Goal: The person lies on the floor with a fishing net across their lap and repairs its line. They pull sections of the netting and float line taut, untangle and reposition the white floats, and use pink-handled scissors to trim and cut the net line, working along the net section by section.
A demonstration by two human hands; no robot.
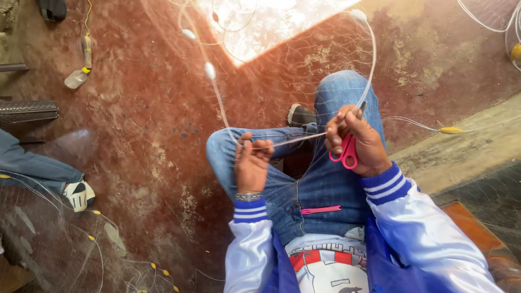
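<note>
The person is sitting low, knees drawn up in blue jeans (325, 179), and both hands are working just above the lap. The left hand (251, 163) is curling its fingers in, pinching a thin white cord (296, 139) that is running across to the right hand (361, 142). That right hand is closing around pink-handled scissors (347, 149), handles hanging below the palm, while its fingertips are also gripping the cord near the blades. Whether the blades themselves are parted, the view is not showing.

The cord is stretching taut between the two hands over the jeans, then looping up and away above the right knee, carrying white oval floats (210, 70). Fine netting (282, 59) is trailing from it, almost invisible against the floor. It is looking very light, limp and snag-prone; the thin mesh would probably tear or tangle easily, so the cord looks like the firmer place to take hold, close to the spot being worked.

Beyond the jeans the red concrete floor (141, 125) is looking worn, patchy and stained, with a bright sun patch above the knees. Far to the left of the jeans another person's leg and shoe (78, 195) are resting by more net with yellow floats (91, 237), and a small plastic bottle (76, 78) is lying near the top corner.
</note>
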